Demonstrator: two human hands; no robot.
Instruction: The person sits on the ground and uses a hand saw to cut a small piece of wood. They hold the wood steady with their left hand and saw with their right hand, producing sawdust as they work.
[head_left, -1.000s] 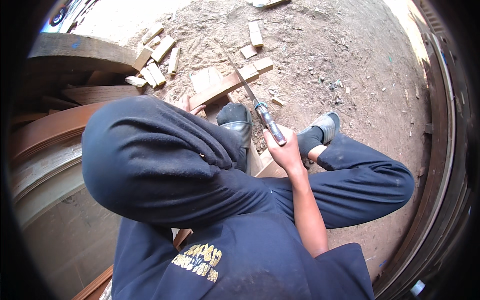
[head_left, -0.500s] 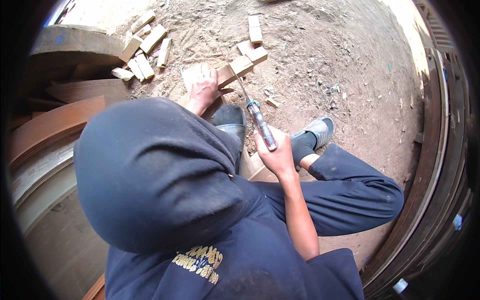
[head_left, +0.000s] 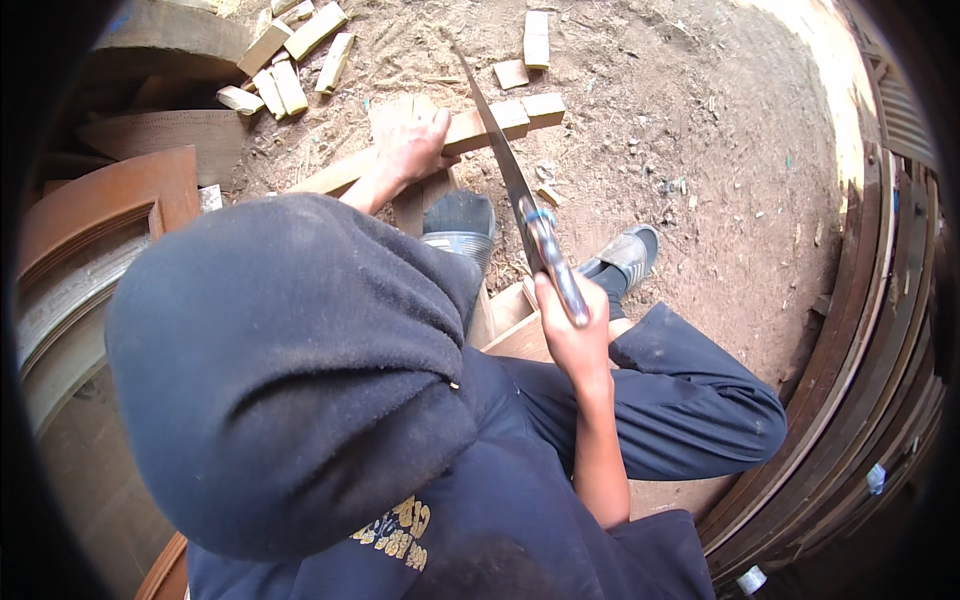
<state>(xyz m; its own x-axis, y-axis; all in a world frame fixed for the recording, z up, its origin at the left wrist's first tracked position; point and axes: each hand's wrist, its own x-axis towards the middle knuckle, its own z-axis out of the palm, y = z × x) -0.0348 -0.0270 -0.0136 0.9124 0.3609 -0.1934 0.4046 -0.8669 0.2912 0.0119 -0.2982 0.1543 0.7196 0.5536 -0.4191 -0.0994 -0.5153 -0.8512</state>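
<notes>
My right hand (head_left: 578,335) is wrapped round the dark, mottled handle of a handsaw (head_left: 512,175). The long blade points up and away, lying across a pale wooden strip (head_left: 467,131) close to its right end; whether its teeth are in the wood, I cannot tell. My left hand (head_left: 410,142) clamps the strip from above, left of the blade, with the fingers partly hidden. Just past the strip's right end sits a small wood block (head_left: 543,109). Beneath the strip, a wooden piece (head_left: 412,205) beside my slippered foot (head_left: 460,225) is partly covered.
Several wood offcuts (head_left: 290,85) lie at the far left, and another block (head_left: 536,42) stands beyond the strip. Curved brown wooden frames (head_left: 110,215) lean on the left. Long dark boards (head_left: 840,350) line the right side. Dirt ground (head_left: 700,120) carries chips and scraps.
My right hand has drawn the saw back toward my body, and more of the blade's side shows. My left hand remains on the strip. The whole view has shifted a little.
</notes>
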